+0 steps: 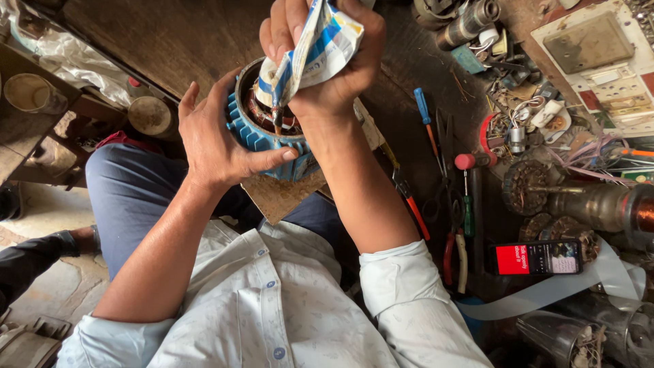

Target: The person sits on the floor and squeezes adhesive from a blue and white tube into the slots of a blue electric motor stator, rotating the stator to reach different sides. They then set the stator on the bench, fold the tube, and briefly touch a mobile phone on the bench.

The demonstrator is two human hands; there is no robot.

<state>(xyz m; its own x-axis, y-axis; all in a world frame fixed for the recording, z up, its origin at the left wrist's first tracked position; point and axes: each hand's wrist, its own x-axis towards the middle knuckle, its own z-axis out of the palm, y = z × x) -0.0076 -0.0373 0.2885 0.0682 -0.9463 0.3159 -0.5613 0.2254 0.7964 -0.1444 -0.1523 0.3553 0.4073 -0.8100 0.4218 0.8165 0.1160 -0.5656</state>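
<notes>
- Two hands work at one blue stator (269, 140) in the head view, the only view we have; it rests on a board (279, 194) over our lap, under both hands.
- Our left hand (214, 140) cups the finned housing from the side, thumb pressed on the near rim, fingers spread up the far side; we judge this steadies it and keeps the bore turned up to us.
- Our right hand (323, 58) is clenched round a crumpled white and blue tube (317, 51), squeezed flat in the fist, likely to force its contents out.
- Its long axis runs from the fist down and to the left; the nozzle tip points into the copper windings (262, 116), just below the knuckles.
- The stator's axis points up toward the camera, tipped slightly away.
- Beyond the right forearm lie screwdrivers (426, 119), pliers (453, 252) and a phone (536, 257).
- Beside the left elbow, another person's dark sleeve (34, 259) shows.
</notes>
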